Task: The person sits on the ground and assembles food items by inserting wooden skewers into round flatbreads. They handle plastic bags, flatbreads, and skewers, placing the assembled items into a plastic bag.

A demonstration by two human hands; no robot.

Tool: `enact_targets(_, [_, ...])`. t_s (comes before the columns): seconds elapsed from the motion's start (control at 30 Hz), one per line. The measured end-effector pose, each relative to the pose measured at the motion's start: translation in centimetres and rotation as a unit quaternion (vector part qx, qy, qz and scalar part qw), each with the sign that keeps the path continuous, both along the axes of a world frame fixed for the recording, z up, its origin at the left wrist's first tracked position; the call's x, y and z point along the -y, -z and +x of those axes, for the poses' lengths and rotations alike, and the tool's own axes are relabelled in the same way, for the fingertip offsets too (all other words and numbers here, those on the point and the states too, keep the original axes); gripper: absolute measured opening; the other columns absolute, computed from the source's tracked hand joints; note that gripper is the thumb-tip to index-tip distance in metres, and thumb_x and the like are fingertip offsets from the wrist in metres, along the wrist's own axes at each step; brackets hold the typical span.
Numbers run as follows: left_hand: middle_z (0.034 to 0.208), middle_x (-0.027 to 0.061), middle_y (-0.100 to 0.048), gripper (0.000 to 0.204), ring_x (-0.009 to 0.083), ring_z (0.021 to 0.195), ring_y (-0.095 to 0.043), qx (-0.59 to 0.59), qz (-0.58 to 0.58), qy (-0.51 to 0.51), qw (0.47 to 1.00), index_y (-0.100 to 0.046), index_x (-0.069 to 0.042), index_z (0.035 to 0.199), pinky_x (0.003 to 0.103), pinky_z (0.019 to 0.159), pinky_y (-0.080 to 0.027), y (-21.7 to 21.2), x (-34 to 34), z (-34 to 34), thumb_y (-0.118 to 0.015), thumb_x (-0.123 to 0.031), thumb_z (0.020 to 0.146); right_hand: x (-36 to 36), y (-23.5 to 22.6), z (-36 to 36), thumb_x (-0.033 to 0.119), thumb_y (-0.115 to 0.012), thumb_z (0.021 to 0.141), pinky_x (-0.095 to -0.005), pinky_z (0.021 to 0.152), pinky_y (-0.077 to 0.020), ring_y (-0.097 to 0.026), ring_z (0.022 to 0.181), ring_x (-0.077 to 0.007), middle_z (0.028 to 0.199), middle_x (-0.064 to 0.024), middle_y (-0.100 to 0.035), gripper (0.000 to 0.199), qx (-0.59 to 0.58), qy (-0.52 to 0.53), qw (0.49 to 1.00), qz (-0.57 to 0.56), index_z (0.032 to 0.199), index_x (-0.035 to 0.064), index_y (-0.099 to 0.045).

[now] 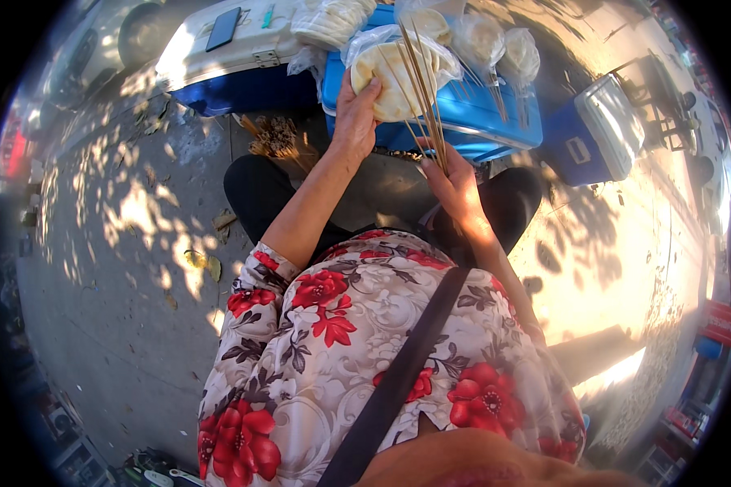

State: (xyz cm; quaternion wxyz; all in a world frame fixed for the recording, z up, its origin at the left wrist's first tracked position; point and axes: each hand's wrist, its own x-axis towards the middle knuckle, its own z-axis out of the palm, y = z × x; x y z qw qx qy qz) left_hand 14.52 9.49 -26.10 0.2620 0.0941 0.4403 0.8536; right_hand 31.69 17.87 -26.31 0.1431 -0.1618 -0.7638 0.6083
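My left hand is closed on the edge of a round, pale flatbread, its thumb lying over the near face. Clear plastic shows around the bread's far side. In my right hand is a small bunch of thin brown sticks, gripped near their lower ends. The sticks point up and away, crossing in front of the bread's right side. Whether any stick touches the bread I cannot tell. Both hands are above the near edge of a blue cooler.
Bagged round breads and loose sticks lie on the cooler. Left of it, a white-lidded chest carries a phone. A stick bundle stands by my left knee. Another white-lidded blue cooler stands at the right.
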Motion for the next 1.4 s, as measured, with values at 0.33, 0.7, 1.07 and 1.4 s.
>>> enact_targets(0.33, [0.117,0.0041,-0.053,0.045,0.0176,0.104,-0.057,-0.006,-0.009,0.013,1.000,-0.037,-0.014,0.132,0.033,0.074,-0.055,0.4,-0.2,0.4,-0.054,-0.011,0.091,-0.2,1.2,-2.1,0.016,-0.054,0.088,-0.0235,0.053,-0.0370,-0.040,0.055,-0.0058,0.059,0.0009,-0.044,0.033,-0.013,0.016,1.000,-0.007,0.119,0.0050,-0.055])
enact_targets(0.7, [0.111,0.0068,-0.058,0.043,0.0200,0.097,-0.062,0.039,0.009,-0.004,0.999,-0.046,-0.010,0.123,0.037,0.071,-0.057,0.4,1.9,-4.5,-0.063,-0.007,0.084,-0.8,0.1,1.5,0.016,-0.048,0.092,-0.0220,0.050,-0.0365,-0.042,0.053,-0.0044,0.058,0.0028,-0.044,0.030,0.015,-0.034,0.998,-0.050,0.119,0.0038,-0.056])
enact_targets(1.07, [0.108,0.0113,-0.059,0.047,0.0257,0.094,-0.063,0.022,0.014,-0.063,0.998,-0.046,-0.006,0.122,0.042,0.068,-0.059,0.0,3.1,-6.1,-0.064,0.000,0.078,0.7,-2.8,5.8,0.011,-0.051,0.090,-0.0187,0.050,-0.0334,-0.041,0.054,-0.0018,0.061,0.0064,-0.046,0.041,0.058,-0.036,0.992,-0.103,0.131,0.0079,-0.049])
enact_targets(1.4, [0.109,0.0094,-0.059,0.045,0.0216,0.097,-0.061,-0.025,0.018,-0.070,0.997,-0.049,-0.005,0.119,0.035,0.081,-0.054,-0.1,2.3,-4.2,-0.066,0.001,0.077,0.4,-3.0,4.4,0.013,-0.049,0.092,-0.0221,0.047,-0.0353,-0.041,0.049,-0.0037,0.053,0.0012,-0.041,0.038,0.087,-0.019,0.996,0.013,0.129,0.0060,-0.050])
